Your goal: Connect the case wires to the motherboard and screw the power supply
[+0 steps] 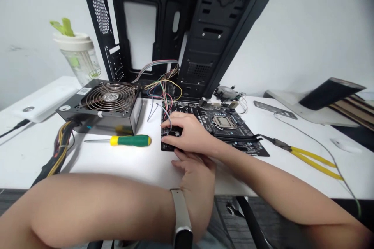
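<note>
A black motherboard (pixel 201 118) with a bare processor (pixel 223 121) in its socket lies flat on the white table. My right hand (pixel 187 132) rests over its left end, index finger and thumb apart, fingertips near the left edge. A thin grey-blue wire (pixel 166 113) loops down to the index finger. Whether these fingertips touch a small part is not clear. My left hand (pixel 196 175), below a wristwatch (pixel 181 210), reaches under my right hand by the board's front edge. Its visible fingers are stretched out; others are hidden.
A black computer case (pixel 193 39) stands behind with loose coloured wires (pixel 163 81). To the left are a power supply (pixel 102 122), a green-yellow screwdriver (pixel 131 140), a power bank (pixel 46 103) and a cup (pixel 82 58). Yellow-handled pliers (pixel 309 157) and a cooler fan (pixel 226 92) are right.
</note>
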Available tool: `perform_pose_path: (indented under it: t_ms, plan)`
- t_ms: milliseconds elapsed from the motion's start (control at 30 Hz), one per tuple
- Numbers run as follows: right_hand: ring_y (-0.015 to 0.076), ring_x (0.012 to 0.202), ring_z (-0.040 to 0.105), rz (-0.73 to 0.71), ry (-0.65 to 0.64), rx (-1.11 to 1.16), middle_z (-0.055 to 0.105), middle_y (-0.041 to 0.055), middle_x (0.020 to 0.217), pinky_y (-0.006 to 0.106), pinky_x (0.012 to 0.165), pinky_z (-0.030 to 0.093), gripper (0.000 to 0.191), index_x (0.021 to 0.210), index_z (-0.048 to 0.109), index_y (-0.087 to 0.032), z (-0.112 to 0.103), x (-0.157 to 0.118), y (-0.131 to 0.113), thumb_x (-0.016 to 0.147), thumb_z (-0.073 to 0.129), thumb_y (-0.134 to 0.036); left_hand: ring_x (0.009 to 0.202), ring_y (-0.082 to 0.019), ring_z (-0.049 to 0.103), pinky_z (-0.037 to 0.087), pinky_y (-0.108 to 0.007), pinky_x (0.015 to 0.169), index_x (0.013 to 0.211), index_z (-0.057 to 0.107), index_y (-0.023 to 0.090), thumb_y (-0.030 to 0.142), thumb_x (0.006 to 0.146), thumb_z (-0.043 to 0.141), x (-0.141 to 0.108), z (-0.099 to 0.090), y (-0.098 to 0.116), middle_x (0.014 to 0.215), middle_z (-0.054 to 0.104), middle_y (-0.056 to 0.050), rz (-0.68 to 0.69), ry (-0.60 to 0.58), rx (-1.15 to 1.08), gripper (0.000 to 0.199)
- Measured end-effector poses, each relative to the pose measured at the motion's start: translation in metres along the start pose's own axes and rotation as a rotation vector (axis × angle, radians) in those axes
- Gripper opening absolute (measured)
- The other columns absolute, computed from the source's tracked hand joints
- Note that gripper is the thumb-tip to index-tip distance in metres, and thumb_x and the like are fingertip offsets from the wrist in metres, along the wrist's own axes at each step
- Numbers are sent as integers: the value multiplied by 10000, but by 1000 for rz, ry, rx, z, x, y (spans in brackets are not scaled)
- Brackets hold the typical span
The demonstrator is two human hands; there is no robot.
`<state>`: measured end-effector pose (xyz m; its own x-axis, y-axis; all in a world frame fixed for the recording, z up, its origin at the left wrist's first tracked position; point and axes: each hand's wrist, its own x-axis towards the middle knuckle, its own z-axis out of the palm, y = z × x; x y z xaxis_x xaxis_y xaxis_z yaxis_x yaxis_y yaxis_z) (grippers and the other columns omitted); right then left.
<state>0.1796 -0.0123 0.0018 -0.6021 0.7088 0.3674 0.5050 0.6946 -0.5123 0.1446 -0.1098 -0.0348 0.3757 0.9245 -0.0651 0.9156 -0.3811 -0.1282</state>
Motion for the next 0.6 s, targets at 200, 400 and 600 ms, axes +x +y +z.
perform_pose_path:
  t_ms: [200, 400, 600]
  plan:
    - [155, 784, 583, 102, 119, 201, 661, 38, 844, 320, 767, 461, 209, 837, 709, -163, -25, 11, 12, 661, 598, -146, 1049, -395, 632, 548, -594, 702, 1281, 542, 197, 1, 833, 519, -3, 9, 5, 1234, 575, -272, -80, 103, -74, 489]
    - [140, 706, 587, 327, 166, 661, 666, 62, 735, 291, 717, 469, 365, 712, 685, -141, -19, 24, 30, 766, 589, -489, 1057, -396, 627, 566, -556, 676, 1333, 495, 199, 44, 856, 496, -4, 6, 1, 1256, 556, -274, -84, 96, -59, 501]
    - [88, 520, 471, 507, 164, 542, 580, 17, 593, 236, 543, 377, 343, 654, 645, -135, -17, 27, 26, 814, 538, -419, 1045, -398, 632, 564, -566, 678, 1324, 513, 176, 39, 854, 499, -7, 0, 0, 1235, 567, -282, -85, 102, -22, 490]
